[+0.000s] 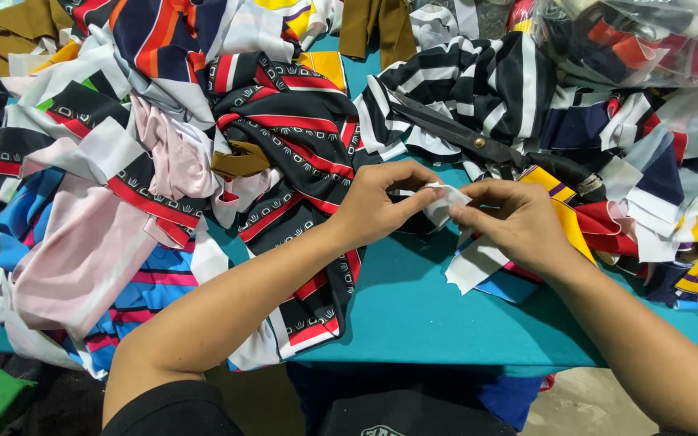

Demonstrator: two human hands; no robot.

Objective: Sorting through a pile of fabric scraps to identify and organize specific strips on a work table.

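- Fingertips (423,190) of our left hand (377,203) are pressed together on the near edge of a small white fabric scrap (444,202); those of our right hand (504,216) are pinched on its opposite edge.
- Head view, 1 of 1: the scrap is held between the 2 hands, just above the teal tabletop (414,311), at the centre of the frame.
- Left forearm enters from the lower left, crossing a black, red and white patterned cloth (296,161) that hangs over the table's front edge; the wrist is bent slightly inward.
- Right forearm enters from the lower right, hand turned palm-down, knuckles towards us, thumb under the scrap.
- Large black scissors (478,145) lie shut on a black and white striped cloth (478,89), just behind the hands, blades pointing up-left.
- Yellow cloth piece (567,218) lies beneath the right wrist; pink cloth (82,258) and blue striped cloth (18,218) are heaped at left.
- Clear plastic bag (640,40) of scraps sits at top right.
- Risk, in our judgement: the scrap is small and gripped only at its edges, so an uneven pull could slip it from 1 pinch and drop it among the loose cuttings.
- Risk, in our judgement: the scissors lie near the knuckles, so a backward reach could brush the blades.
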